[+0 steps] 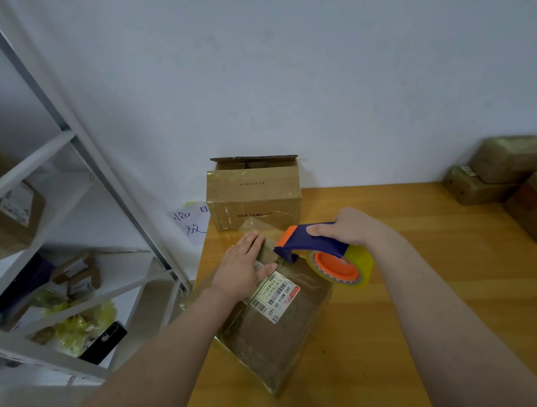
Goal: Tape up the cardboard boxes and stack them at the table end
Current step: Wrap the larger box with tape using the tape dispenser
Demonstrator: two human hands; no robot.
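Observation:
A brown cardboard box (275,334) with a white shipping label lies at an angle on the wooden table (416,289), near its left edge. My left hand (243,268) presses flat on the box's far end, fingers straight. My right hand (350,228) grips the blue handle of a tape dispenser (317,250) with an orange hub and a clear yellowish roll. The dispenser's nose touches the box top just right of my left fingers. A second cardboard box (253,197) stands behind against the wall, one flap up.
Several taped brown boxes (503,170) are piled at the table's far right end. A white metal shelf rack (64,241) at the left holds small boxes, yellow plastic and a black phone. A handwritten paper sign (192,222) hangs beside the table's left edge.

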